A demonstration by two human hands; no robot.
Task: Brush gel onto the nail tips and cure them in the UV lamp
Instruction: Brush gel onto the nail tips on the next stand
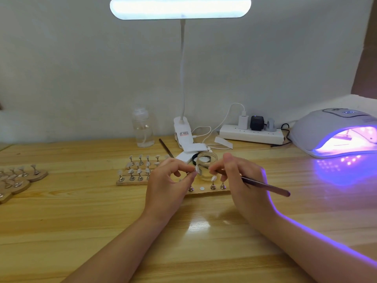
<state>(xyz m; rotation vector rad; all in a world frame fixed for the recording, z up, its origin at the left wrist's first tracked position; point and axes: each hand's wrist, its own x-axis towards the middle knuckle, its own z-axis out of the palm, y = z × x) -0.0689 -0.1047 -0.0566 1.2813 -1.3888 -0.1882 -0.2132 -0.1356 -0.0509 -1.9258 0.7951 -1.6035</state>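
A pale wooden table with long plank seams runs up to a plain grey-white wall, lit from above by a clip-on desk lamp. At the middle, the left hand pinches a small stand carrying a white nail tip between thumb and fingers, while the right hand grips a thin brush whose tip points toward that nail tip. Just behind them sits an open glass jar, and beneath the hands a wooden holder strip bears more tips on stands. The UV lamp glows violet at the right edge, well apart from the hands. The near table is bare wood. A power strip lies along the wall; the lamp clip's red label is too blurred to read.
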